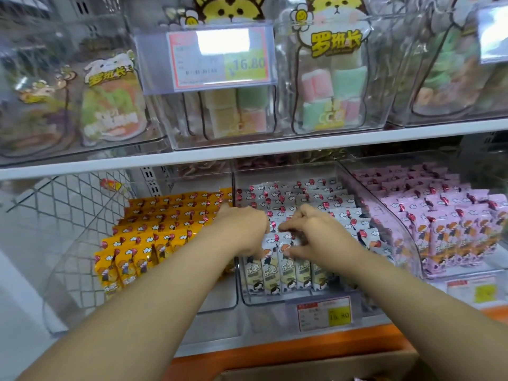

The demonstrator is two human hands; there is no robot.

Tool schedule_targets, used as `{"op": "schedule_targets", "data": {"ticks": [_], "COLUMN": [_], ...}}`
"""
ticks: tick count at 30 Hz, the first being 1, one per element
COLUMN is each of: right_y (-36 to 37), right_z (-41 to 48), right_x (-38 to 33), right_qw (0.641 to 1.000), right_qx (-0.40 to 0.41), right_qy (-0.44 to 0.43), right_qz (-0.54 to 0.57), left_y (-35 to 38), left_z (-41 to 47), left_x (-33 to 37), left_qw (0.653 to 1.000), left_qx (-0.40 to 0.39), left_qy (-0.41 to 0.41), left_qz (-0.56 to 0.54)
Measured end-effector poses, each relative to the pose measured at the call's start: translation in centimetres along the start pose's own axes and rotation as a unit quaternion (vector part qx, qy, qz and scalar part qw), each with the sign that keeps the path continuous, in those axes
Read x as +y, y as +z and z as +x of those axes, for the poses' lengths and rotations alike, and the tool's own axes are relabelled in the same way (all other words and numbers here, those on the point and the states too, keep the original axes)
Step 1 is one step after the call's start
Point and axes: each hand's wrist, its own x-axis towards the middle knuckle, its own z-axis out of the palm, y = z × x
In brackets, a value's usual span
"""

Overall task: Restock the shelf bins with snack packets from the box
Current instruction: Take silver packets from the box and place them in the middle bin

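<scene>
Both hands are down in the middle bin (277, 299) at centre frame, the clear one full of white packets (316, 193). The right hand (313, 232) has its fingers curled and looks to be pinching the tops of a few packets in the front rows. The left hand (243, 229) is knuckles-up on the left side of the same bin, with its fingertips buried in the packets, so I honestly can't tell if it's gripping one or just pressing the row back.

It looks like the tidy-and-seat part of the job. The cardboard box (330, 367) is only a sliver at the bottom edge of the frame, and I can't see what's left in it.

If I were doing this bit:
- use the left hand as a stop so the row doesn't flop sideways
- slide the new packets in upright, printed face forward like the front row
- don't jam them, since the bin looks close to full and the wrappers crush easily
- keep the white ones away from the yellow packets (165, 215) at centre left and the pink packets (453, 215) on the right
</scene>
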Motion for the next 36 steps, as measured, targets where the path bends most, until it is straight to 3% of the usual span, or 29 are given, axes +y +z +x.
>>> {"op": "schedule_targets", "data": {"ticks": [4,9,14,22,26,30,36], "right_y": [-3.7,-7.5,-8.2,-5.9,-5.9,-7.5,-9.0], "right_z": [-2.2,-6.0,-8.7,-8.4,-8.8,-9.1,-6.9], "right_x": [1.7,4.4,5.4,6.0,6.4,6.6,4.9], "right_qw": [0.998,0.995,0.971,0.943,0.961,0.992,0.998], "right_qx": [0.053,0.048,-0.025,-0.068,-0.047,-0.011,0.03], "right_qy": [0.031,0.039,0.039,0.032,0.014,-0.017,-0.051], "right_qz": [0.013,-0.084,-0.234,-0.324,-0.271,-0.128,0.031], "left_y": [-0.2,-0.8,-0.2,1.6,1.9,1.7,0.5], "left_z": [-0.9,-1.6,0.2,2.4,2.3,1.6,-0.8], "left_x": [-0.1,2.4,7.7,11.1,10.7,9.3,7.3], "left_qw": [0.999,0.981,0.954,0.945,0.927,0.91,0.82], "left_qx": [0.027,0.167,0.118,0.104,0.089,0.092,0.028], "left_qy": [-0.003,0.042,0.099,0.089,0.104,0.121,0.15], "left_qz": [-0.035,-0.092,-0.258,-0.297,-0.349,-0.386,-0.551]}}
